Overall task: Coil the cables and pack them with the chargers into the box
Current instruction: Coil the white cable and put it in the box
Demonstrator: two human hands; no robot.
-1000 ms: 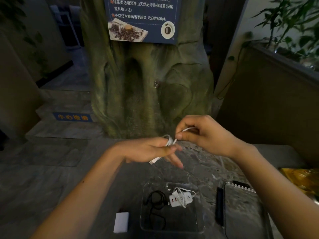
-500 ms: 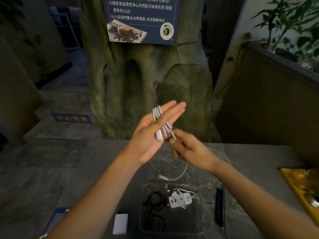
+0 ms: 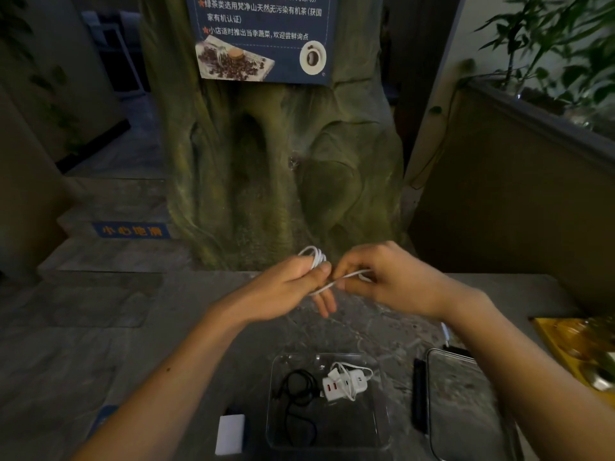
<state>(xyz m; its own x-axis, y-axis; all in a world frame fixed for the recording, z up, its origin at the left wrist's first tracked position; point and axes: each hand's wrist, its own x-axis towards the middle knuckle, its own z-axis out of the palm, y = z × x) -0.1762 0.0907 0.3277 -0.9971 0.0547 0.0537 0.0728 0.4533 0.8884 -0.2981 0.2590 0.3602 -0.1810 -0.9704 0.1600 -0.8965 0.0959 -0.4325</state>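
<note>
A white cable [image 3: 315,257] is looped around the fingers of my left hand [image 3: 289,287], held above the table. My right hand [image 3: 386,281] pinches the cable's free end just to the right of the coil. Below them a clear plastic box [image 3: 382,427] sits on the stone table. Inside it lie a coiled black cable [image 3: 299,394] and a white multi-port charger [image 3: 346,385] with a white cable wrapped over it. A white charger block [image 3: 230,434] lies on the table left of the box.
The box's clear lid [image 3: 466,410] lies right of the box, with a dark slim object [image 3: 420,397] between them. A yellow tray [image 3: 579,347] sits at the right edge. A sculpted tree trunk [image 3: 283,161] stands behind the table, a planter wall [image 3: 519,181] to the right.
My left hand has dropped from raised and open-palmed to level, fingers curled on the coil. My right hand rose and drew the hanging cable end across towards the coil.
</note>
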